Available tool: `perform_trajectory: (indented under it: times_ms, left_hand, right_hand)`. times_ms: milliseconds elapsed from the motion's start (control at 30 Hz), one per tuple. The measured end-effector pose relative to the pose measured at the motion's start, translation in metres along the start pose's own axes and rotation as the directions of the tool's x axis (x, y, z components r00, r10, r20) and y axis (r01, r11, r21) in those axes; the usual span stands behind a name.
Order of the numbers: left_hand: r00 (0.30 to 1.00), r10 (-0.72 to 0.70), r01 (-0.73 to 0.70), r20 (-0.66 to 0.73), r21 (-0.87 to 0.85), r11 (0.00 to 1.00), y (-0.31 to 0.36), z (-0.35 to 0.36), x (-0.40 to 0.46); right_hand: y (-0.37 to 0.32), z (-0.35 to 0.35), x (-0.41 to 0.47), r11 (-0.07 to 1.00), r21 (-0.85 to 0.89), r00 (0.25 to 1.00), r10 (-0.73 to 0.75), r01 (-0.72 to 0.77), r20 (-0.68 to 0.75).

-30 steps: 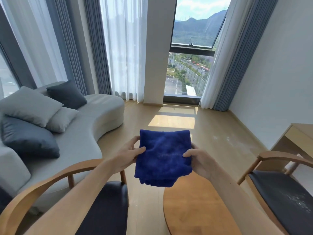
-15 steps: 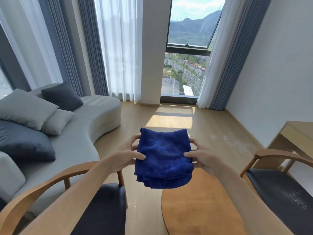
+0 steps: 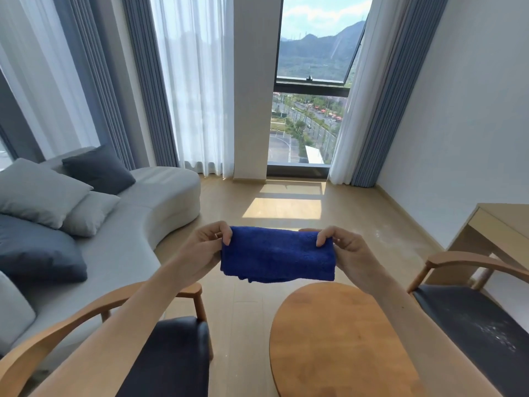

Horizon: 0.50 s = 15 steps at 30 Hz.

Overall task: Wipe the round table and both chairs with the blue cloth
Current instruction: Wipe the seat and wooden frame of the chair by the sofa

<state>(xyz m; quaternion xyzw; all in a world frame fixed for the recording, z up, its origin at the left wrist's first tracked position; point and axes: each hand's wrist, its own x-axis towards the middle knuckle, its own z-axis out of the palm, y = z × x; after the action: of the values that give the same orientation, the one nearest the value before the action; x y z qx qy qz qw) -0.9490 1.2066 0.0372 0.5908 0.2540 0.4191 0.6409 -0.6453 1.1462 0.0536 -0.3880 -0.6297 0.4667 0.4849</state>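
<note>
Head view: the cloth (image 3: 277,255) hangs mid-frame, above and beyond the round surface (image 3: 340,339) at lower right. The left hand (image 3: 204,249) and right hand (image 3: 347,252) each pinch an upper corner, thumbs in front. It looks soft, light and floppy, folded in layers; best bunched into one palm for wiping, not held by the corners.

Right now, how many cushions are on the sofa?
5 in view: dark one at the back, light one beside it, smaller light one in front, dark one nearer, and one at the left edge. More may lie out of frame.
</note>
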Motion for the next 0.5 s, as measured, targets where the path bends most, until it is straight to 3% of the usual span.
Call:
perform_trajectory:
  times_ms: [167,300,367,433,500]
  left_hand:
    - [0.994,-0.109,0.109,0.006,-0.013,0.994,-0.004,0.003,0.008]
    - [0.966,-0.256,0.259,0.044,-0.115,0.959,-0.007,0.016,0.018]
    - [0.966,-0.259,0.259,0.016,0.004,0.966,-0.016,0.028,0.022]
    - [0.97,-0.243,0.244,-0.021,0.155,0.957,-0.025,0.045,0.028]
    - [0.956,-0.279,0.291,-0.086,0.188,0.938,-0.036,0.063,0.037]
  right_hand:
    - [0.003,-0.006,-0.004,0.995,-0.09,0.998,0.05,-0.047,0.028]
    - [0.005,-0.017,-0.015,0.969,0.153,0.981,0.192,-0.196,0.039]
    - [0.009,-0.025,-0.024,0.937,0.205,0.959,0.272,-0.282,0.077]
    - [0.018,-0.034,-0.035,0.956,0.05,0.958,0.287,-0.288,0.023]
    - [0.024,-0.046,-0.046,0.951,-0.08,0.954,0.292,-0.297,-0.072]
